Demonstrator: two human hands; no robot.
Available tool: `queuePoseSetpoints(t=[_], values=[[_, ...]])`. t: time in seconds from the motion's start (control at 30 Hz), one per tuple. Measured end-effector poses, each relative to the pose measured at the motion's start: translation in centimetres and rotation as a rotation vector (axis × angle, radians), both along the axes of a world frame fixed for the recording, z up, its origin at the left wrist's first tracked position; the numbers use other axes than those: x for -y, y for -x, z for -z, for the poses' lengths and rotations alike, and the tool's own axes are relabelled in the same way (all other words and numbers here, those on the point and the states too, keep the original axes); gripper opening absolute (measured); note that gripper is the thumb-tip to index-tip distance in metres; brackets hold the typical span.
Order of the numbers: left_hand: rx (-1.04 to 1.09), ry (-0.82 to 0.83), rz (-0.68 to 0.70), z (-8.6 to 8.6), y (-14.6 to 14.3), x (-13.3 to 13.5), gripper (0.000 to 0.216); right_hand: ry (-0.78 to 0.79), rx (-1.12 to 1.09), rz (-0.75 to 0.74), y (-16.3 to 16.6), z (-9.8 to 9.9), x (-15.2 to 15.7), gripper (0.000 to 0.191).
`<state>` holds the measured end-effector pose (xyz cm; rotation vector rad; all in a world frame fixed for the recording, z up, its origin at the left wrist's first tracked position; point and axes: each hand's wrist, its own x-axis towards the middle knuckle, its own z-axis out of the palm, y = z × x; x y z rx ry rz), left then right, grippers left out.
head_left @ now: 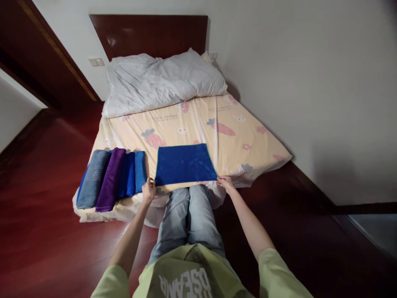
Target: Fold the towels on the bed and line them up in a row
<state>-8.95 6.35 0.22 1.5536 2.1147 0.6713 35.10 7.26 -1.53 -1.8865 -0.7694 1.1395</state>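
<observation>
A blue towel [185,164] with thin green edging lies spread flat near the foot of the bed. My left hand [149,190] pinches its near left corner, and my right hand [226,183] pinches the near right corner. Left of it, several rolled or folded towels lie side by side on the mattress: a grey-blue towel [93,180] with small lettering, a purple towel [111,181], and blue ones such as the blue towel [140,170] closest to my left hand.
The bed [257,142] has a yellow sheet with carrot prints. A rumpled white quilt [164,80] lies across its far end, below a dark wooden headboard [151,35]. A wall [310,103] runs along the right; red-brown flooring [37,198] surrounds the bed.
</observation>
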Motion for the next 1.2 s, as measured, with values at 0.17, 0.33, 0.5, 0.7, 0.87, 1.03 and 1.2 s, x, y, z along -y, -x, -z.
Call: queuePoseSetpoints(t=[0.17,0.33,0.5,0.7,0.87,1.03,1.2], values=[[-0.252,-0.111,0.126,0.3,-0.7,0.5,0.021,-0.094,0.293,-0.041,0.0,-0.6,0.6,0.012],[-0.367,-0.32,0.408,0.5,-3.1,-0.6,0.036,-0.37,0.603,-0.234,2.8,-2.0,-0.2,0.041],[-0.311,-0.317,0.602,1.6,-5.9,-3.2,0.056,-0.489,0.95,-0.616,7.7,-2.2,-2.8,0.057],[-0.264,-0.198,0.432,4.1,-6.1,-3.6,0.063,-0.329,0.931,-0.673,9.6,1.9,-3.9,0.061],[-0.227,-0.185,0.425,5.1,-5.9,-3.6,0.065,-0.345,0.89,-0.651,9.1,3.9,-4.1,0.062],[-0.259,-0.193,0.436,5.4,-5.9,-3.7,0.066,-0.345,0.926,-0.656,9.1,3.8,-4.3,0.062],[-0.267,-0.192,0.431,5.3,-5.8,-3.5,0.065,-0.336,0.926,-0.661,9.2,3.7,-4.0,0.062]])
